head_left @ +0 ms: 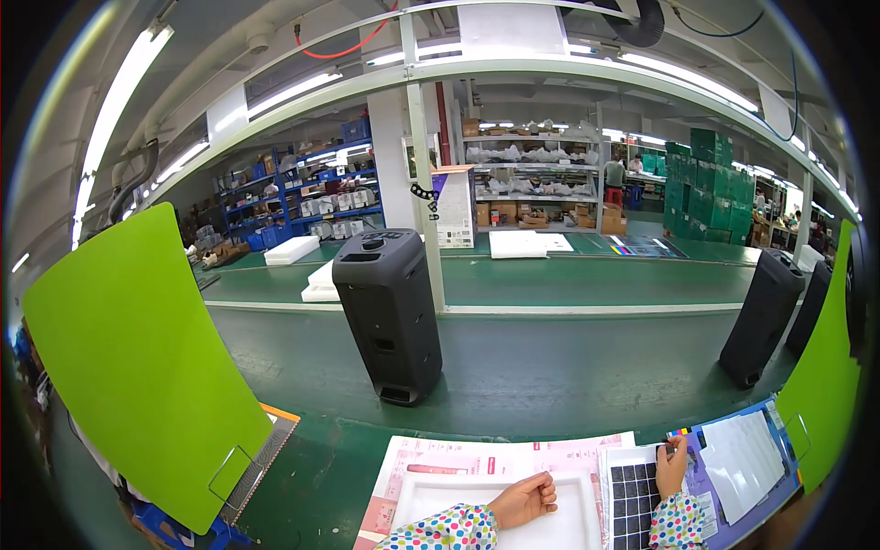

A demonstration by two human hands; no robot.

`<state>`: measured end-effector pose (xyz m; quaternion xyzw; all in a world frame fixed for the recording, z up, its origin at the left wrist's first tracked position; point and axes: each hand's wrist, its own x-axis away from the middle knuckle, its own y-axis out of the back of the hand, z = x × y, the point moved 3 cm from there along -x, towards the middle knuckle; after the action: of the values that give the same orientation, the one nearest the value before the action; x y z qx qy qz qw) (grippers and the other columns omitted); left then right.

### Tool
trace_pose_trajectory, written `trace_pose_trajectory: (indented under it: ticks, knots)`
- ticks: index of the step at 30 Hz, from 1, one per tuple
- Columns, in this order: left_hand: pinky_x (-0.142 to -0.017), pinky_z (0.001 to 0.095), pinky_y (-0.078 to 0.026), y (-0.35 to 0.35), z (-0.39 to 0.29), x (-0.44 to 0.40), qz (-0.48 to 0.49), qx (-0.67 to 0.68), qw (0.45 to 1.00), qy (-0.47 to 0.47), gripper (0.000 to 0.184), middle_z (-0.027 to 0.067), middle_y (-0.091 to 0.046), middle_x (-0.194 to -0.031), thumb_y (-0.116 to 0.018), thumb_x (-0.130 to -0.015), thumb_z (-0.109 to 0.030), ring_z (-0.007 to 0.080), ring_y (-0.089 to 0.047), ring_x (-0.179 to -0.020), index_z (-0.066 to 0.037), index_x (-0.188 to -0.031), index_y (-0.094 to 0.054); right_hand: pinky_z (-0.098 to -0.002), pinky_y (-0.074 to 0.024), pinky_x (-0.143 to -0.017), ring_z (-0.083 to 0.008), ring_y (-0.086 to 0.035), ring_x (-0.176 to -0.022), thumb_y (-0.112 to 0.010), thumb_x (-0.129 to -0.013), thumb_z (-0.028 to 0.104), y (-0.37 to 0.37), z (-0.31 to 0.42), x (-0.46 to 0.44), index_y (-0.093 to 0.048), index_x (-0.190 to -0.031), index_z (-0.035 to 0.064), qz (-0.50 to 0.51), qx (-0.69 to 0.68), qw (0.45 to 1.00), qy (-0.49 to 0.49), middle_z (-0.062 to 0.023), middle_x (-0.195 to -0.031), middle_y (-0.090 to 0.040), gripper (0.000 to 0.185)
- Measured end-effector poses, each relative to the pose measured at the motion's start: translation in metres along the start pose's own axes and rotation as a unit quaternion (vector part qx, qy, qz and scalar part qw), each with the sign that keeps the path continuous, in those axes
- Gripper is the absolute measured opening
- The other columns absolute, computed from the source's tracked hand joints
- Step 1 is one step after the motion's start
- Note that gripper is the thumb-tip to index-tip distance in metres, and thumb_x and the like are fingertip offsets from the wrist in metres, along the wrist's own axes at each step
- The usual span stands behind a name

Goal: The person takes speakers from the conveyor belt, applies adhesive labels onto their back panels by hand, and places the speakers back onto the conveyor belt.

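My left hand [524,500] is over a white foam tray [417,486], its fingers curled in and nothing visible in them. My right hand [672,467] pinches at the top right corner of a white sheet bearing rows of black square pads [632,495]. A small dark piece, seemingly one of those pads, shows at the fingertips, partly hidden by them. Under the foam tray lies a pink and white printed cardboard sheet [522,456].
A tall black speaker [385,316] stands on the green line ahead; another speaker [761,316] stands at the right. Lime-green boards [137,357] flank both sides. Right of my hand, clear plastic bags [741,463] lie on a purple printed box. A metal post [426,202] rises behind the speaker.
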<state>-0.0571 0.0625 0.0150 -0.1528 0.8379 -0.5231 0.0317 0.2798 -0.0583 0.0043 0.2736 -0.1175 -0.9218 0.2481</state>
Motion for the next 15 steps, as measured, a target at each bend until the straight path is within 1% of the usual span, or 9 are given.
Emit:
trace_pose_trajectory:
  ticks: [15]
  knots:
    - [-0.086, 0.0343, -0.044, 0.004, -0.007, 0.012, 0.005, -0.006, 1.000, -0.001, 0.029, 0.0001, -0.042, -0.079, -0.039, -0.109, -0.030, 0.0145, -0.046, -0.078, -0.011, -0.088, -0.045, -0.0277, -0.0424, -0.063, -0.0135, -0.048, -0.065, -0.063, -0.089, 0.003, -0.009, 0.007, 0.007, -0.053, -0.114, 0.0026, 0.003, 0.010, 1.000, 0.001, -0.0086, -0.103, -0.057, 0.027]
